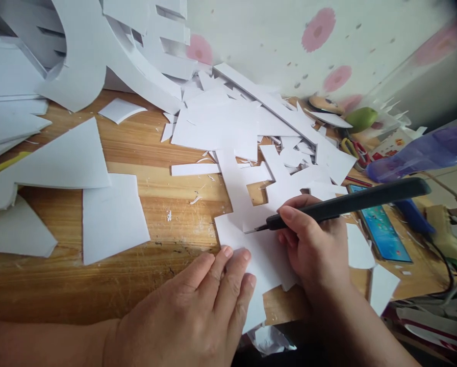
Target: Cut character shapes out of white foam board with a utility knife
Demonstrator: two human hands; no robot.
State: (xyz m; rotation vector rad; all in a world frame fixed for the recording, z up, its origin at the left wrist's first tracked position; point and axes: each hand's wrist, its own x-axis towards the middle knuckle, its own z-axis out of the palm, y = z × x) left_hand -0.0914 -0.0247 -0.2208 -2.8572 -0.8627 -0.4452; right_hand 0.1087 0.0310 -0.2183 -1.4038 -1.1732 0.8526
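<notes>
A: Holding anything in the right hand (320,250), over at four o'clock?
B: Yes, grasping a black craft knife (350,202), with fingers wrapped around the handle and the thin tip set down on a white foam board (267,260).
A: And with the left hand (198,311)?
B: Gripping nothing. Pressing flat on the same board from between six and seven o'clock, with fingers stretched out side by side.
A: Lying where, that board?
B: Between five and six o'clock, under the left hand and just beneath the right, notched along the edges, on the wooden tabletop (167,204).
A: Any containers about?
B: At three o'clock, a purple translucent bottle (423,153). Cannot make out any contents. Just beside it, toward two o'clock, a white box (389,148) with red print. Cannot see inside that either. Between five and six o'clock, low down, a crumpled plastic bag (270,340), too shaded to read for contents.
A: And near the bottle?
B: At two o'clock, a green fruit (361,119), then scissors (361,154) with yellow and red handles. Between three and four, a smartphone (385,229) with a lit blue screen.
A: Toward the far side?
B: At twelve, heaped white offcuts (213,125). At ten, large curved white pieces (81,76).
</notes>
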